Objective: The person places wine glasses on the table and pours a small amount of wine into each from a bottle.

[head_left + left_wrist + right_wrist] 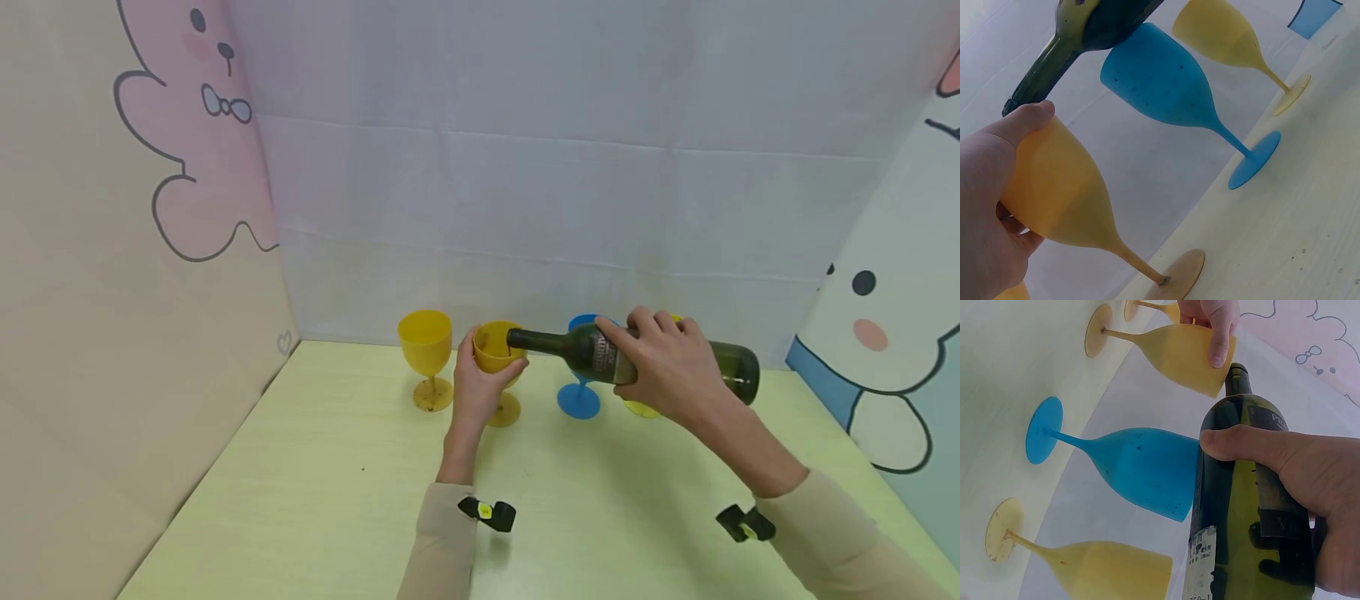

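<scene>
My left hand [480,387] grips the bowl of an orange-yellow goblet [1066,187], thumb near the rim, its foot at the table top. My right hand [671,367] holds a dark green wine bottle [585,348] around its body, tipped nearly level with the neck pointing left. The bottle's mouth is over the goblet's opening, and a thin dark stream drops from it into the bowl. In the right wrist view, dark liquid shows inside the bottle [1229,487] beside its labels.
Another orange-yellow goblet [425,342] stands left of the held one. To the right, a blue goblet [1160,81] and a paler yellow goblet [1110,569] stand partly behind the bottle in the head view. A pale cloth wall [555,208] rises behind the light table [315,500].
</scene>
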A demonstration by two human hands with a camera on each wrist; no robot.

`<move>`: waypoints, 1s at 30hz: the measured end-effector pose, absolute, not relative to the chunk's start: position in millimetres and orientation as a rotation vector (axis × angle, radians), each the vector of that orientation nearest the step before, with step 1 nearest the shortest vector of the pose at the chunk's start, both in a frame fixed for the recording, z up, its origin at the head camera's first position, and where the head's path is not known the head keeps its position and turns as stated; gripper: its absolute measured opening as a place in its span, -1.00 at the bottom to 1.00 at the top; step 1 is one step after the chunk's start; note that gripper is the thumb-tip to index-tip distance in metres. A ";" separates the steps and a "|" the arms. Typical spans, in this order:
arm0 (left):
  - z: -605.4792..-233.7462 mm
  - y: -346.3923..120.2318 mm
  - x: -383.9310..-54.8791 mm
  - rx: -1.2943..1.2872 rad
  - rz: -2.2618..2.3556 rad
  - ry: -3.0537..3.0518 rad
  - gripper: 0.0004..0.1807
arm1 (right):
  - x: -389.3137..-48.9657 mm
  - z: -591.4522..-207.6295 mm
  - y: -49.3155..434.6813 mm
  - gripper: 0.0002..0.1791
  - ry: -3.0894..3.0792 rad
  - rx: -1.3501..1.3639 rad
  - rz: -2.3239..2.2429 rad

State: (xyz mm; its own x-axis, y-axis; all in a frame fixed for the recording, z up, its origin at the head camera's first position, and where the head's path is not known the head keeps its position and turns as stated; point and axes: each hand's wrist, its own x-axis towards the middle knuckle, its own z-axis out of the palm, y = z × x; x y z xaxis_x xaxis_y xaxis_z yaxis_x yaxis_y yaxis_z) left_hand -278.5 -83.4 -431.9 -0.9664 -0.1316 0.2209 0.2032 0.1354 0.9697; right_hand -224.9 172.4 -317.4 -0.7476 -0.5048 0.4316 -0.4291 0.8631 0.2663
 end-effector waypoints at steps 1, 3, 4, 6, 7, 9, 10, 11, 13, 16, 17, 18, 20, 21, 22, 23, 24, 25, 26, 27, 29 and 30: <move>-432.0 -83.5 -278.5 -0.069 -1.913 -2.163 0.04 | -224.8 -318.3 172.6 0.06 -2.545 0.675 -0.196; -432.0 -83.8 -278.2 -0.068 -1.918 -2.164 0.04 | -224.4 -320.1 172.9 0.07 -2.567 0.663 -0.180; -432.0 -83.9 -278.1 -0.068 -1.920 -2.164 0.04 | -224.1 -320.9 173.0 0.07 -2.578 0.656 -0.177; -432.2 -84.1 -277.7 -0.071 -1.923 -2.162 0.04 | -223.7 -322.1 173.1 0.07 -2.592 0.646 -0.170; -432.0 -84.2 -277.6 -0.072 -1.924 -2.161 0.04 | -223.6 -322.7 173.4 0.08 -2.595 0.643 -0.169; -431.7 -84.3 -277.4 -0.076 -1.924 -2.162 0.04 | -223.3 -323.8 173.9 0.09 -2.599 0.639 -0.162; -431.6 -84.2 -277.3 -0.077 -1.926 -2.161 0.04 | -223.1 -324.4 174.2 0.10 -2.601 0.637 -0.158; -431.4 -84.2 -277.3 -0.080 -1.929 -2.159 0.04 | -223.0 -325.1 174.7 0.10 -2.602 0.634 -0.154; -431.2 -84.2 -277.3 -0.083 -1.930 -2.162 0.04 | -222.4 -326.7 175.6 0.10 -2.602 0.629 -0.143; -431.5 -83.9 -277.5 -0.079 -1.928 -2.164 0.04 | -221.0 -329.9 177.9 0.09 -2.595 0.624 -0.121; -431.7 -83.7 -277.6 -0.076 -1.925 -2.167 0.04 | -220.5 -331.2 179.0 0.09 -2.592 0.622 -0.114; -432.0 -83.5 -277.8 -0.073 -1.920 -2.172 0.04 | -219.9 -332.6 180.1 0.08 -2.590 0.620 -0.103; -432.3 -83.0 -278.1 -0.069 -1.916 -2.176 0.04 | -218.9 -335.3 182.2 0.08 -2.586 0.614 -0.081; -432.5 -82.8 -278.3 -0.068 -1.912 -2.178 0.04 | -218.4 -336.7 183.0 0.08 -2.586 0.611 -0.067; -432.5 -82.6 -278.5 -0.068 -1.910 -2.179 0.04 | -218.0 -338.0 183.8 0.09 -2.588 0.608 -0.051; -432.4 -82.4 -278.5 -0.066 -1.908 -2.180 0.04 | -217.9 -339.5 184.3 0.09 -2.591 0.605 -0.036; -432.4 -82.2 -278.6 -0.065 -1.906 -2.179 0.04 | -217.7 -340.9 184.6 0.08 -2.596 0.602 -0.013; -432.5 -82.1 -278.8 -0.065 -1.902 -2.177 0.04 | -217.7 -342.3 184.8 0.08 -2.602 0.599 0.007; -432.7 -82.1 -279.0 -0.063 -1.899 -2.176 0.04 | -217.8 -343.8 184.8 0.08 -2.607 0.597 0.022; -432.9 -82.0 -279.2 -0.061 -1.898 -2.175 0.04 | -217.8 -345.1 184.8 0.08 -2.612 0.594 0.039; -433.3 -81.6 -279.6 -0.060 -1.898 -2.173 0.03 | -217.9 -348.0 184.7 0.08 -2.621 0.587 0.068; -433.4 -81.4 -279.9 -0.063 -1.899 -2.172 0.03 | -217.8 -349.5 184.8 0.08 -2.622 0.581 0.083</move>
